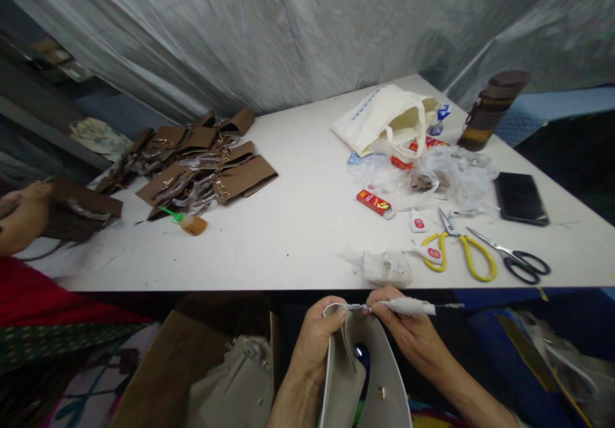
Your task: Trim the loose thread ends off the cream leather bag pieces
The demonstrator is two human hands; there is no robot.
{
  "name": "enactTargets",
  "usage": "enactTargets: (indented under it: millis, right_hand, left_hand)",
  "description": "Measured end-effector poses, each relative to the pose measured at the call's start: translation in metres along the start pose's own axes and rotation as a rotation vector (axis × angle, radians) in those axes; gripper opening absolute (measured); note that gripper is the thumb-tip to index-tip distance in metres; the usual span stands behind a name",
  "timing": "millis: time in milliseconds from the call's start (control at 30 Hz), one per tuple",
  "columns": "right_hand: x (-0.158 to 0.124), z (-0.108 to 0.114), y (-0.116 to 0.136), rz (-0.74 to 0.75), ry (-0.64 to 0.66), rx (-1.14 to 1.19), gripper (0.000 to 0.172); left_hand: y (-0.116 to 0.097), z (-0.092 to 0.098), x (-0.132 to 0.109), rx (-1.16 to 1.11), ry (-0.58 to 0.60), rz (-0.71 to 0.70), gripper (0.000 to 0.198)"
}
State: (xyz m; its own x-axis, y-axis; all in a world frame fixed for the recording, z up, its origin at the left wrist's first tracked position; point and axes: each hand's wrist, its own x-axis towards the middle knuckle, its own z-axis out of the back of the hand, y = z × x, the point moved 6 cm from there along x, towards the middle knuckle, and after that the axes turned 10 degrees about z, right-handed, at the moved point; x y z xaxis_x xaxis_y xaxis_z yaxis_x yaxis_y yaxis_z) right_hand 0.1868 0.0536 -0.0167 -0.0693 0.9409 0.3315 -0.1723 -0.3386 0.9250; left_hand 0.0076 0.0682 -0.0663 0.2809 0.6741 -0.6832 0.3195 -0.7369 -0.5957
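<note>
Just below the table's front edge, my left hand [314, 332] is closed on the upper edge of a light grey bag piece [387, 364], leather-like, with a small metal stud. My right hand [401, 322] pinches a slim tool with a white wrapped handle [410, 306]; a thin end sticks out to the right. Its other end is at the bag piece's top edge, partly hidden by my fingers. On the table just beyond my hands is a whitish block [387, 268] with loose threads around it.
Yellow-handled scissors [466, 255], black-handled scissors [521, 261] and a phone [521, 197] lie at right. Behind are a cloth bag [365, 120] and a bottle [494, 111]. Brown bags [245, 175] and a glue bottle [192, 224] sit left, near another person's hand [26, 216]. A cardboard box [158, 370] stands below.
</note>
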Motion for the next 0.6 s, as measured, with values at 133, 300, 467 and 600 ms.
enactTargets:
  millis: [133, 300, 467, 600]
  right_hand:
    - [-0.007, -0.006, 0.01, 0.267, 0.144, -0.085, 0.02]
    - [-0.014, -0.017, 0.034, 0.588, 0.309, -0.444, 0.012]
    - [-0.016, -0.004, 0.039, 0.58, 0.18, -0.392, 0.013]
    - [-0.023, 0.008, 0.025, 0.457, 0.072, -0.292, 0.028]
  left_hand:
    - [-0.003, 0.002, -0.002, -0.044, -0.009, 0.004, 0.041]
    - [-0.002, 0.003, -0.003, -0.05, 0.027, 0.022, 0.04]
    - [-0.002, 0.007, -0.006, 0.023, -0.014, -0.052, 0.042]
    - [-0.003, 0.005, -0.01, 0.059, -0.029, -0.087, 0.042]
